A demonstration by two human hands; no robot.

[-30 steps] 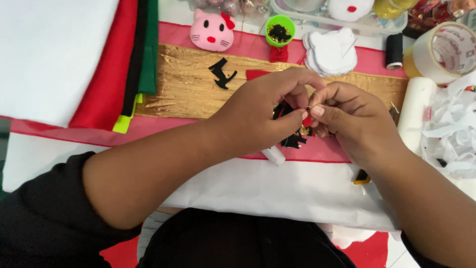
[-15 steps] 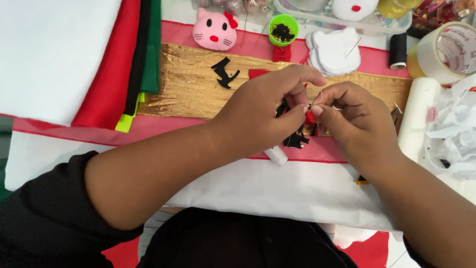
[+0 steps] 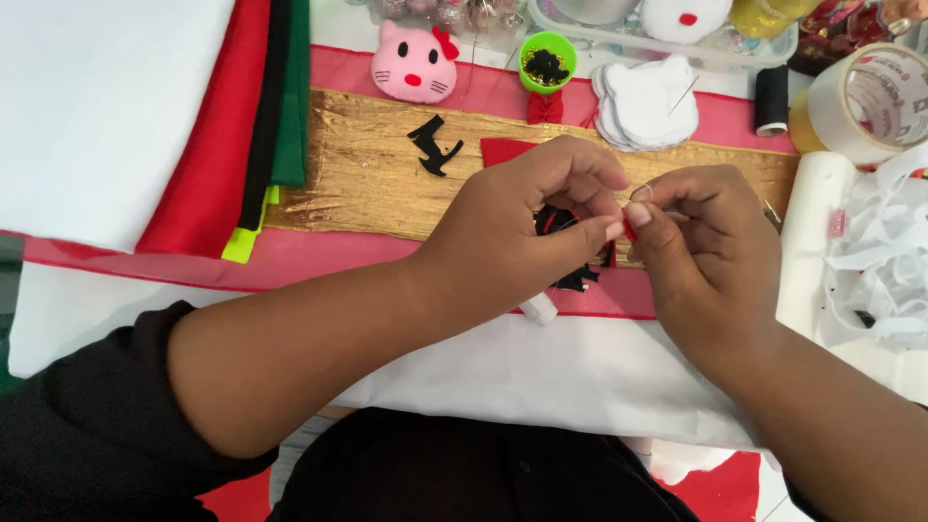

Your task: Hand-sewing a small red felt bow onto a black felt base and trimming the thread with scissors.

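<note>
Felt scrap (image 3: 629,230), small and red, sits pinched between my left hand (image 3: 527,227) and my right hand (image 3: 710,251), fingertips of both pressed together on it over the gold cloth (image 3: 367,184). I judge slow, short pulls best, keeping the piece flat. Left lies folded felt (image 3: 208,126) in white, red, black and green; further right a pink cat face (image 3: 414,64), a green cup (image 3: 547,62), white cutouts (image 3: 646,101), and a tape roll (image 3: 875,97).

The surface (image 3: 677,387) is buried in felt sheets (image 3: 203,135) – white, red, black, green – plus a gold fabric strip (image 3: 367,184), a pink cat face (image 3: 416,63) and a tape roll (image 3: 870,101).
</note>
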